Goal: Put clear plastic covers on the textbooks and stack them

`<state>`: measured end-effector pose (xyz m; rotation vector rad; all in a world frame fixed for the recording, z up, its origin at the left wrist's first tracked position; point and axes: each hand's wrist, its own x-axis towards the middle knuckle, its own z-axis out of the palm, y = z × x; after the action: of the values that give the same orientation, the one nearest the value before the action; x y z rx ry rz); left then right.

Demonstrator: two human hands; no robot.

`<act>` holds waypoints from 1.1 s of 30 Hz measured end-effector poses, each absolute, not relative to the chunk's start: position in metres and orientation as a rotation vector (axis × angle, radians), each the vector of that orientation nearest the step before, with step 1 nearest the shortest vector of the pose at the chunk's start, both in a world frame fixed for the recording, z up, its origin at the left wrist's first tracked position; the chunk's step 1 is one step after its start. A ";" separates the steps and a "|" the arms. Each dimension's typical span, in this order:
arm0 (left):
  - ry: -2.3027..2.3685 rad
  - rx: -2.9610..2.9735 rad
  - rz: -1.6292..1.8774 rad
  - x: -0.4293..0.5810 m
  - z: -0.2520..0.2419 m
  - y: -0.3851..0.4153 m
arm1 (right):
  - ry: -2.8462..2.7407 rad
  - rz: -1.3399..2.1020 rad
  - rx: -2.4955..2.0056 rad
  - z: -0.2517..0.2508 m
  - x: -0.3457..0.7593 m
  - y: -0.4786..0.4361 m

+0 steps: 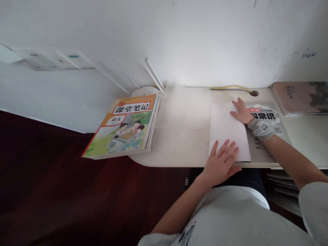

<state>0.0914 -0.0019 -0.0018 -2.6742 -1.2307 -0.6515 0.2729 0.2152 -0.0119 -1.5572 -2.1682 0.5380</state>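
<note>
Smooth, matte and oblong, the white sheet [227,131] is lying on the pale desk [179,147], and 2 hands are resting on it. Taking that sheet as the dial's centre, the left hand [220,164] is sitting at 7 o'clock, its 4 fingers slightly parted and lying flat, its thumb pointing towards 3, its palm reaching over the desk's straight front edge. At 1 o'clock the right hand [242,111] is spreading its fingers, the tips touching the paper, while a soft-looking grey wristband [260,130] is wrapping the wrist.

The sheet's straight right side is overlapping a grey printed cover [265,116], with a dark sliver peeking out at the 5 o'clock corner. Over at 10 o'clock, a thin, translucent film [187,106] is spreading hazily towards the white wall [205,41]. At 9, a glossy, thick-edged stack of books [123,126] is jutting well past the desk's rounded end, hanging over the dark red floor [102,194].

At 1 o'clock, beyond the right hand, a yellow-and-black cable [230,86] is running into a round hole [254,93]. At 2, a pinkish book pile [294,97] is sitting against the wall. Room is opening at 8 o'clock, between sheet and stack, and at 3, past the grey cover.
</note>
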 end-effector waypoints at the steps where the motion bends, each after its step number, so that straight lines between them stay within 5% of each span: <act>1: -1.185 -2.670 -0.602 0.097 -0.001 -0.004 | -2.166 0.544 -1.553 -0.013 0.272 0.215; 33: -1.358 -2.502 -0.507 0.122 -0.017 -0.009 | -2.359 0.458 -1.365 -0.012 0.272 0.198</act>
<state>0.1224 -0.0091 -0.0173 -2.5017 -1.3581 -0.5073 0.2725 0.1979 -0.0125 -1.3654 -2.3589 0.4582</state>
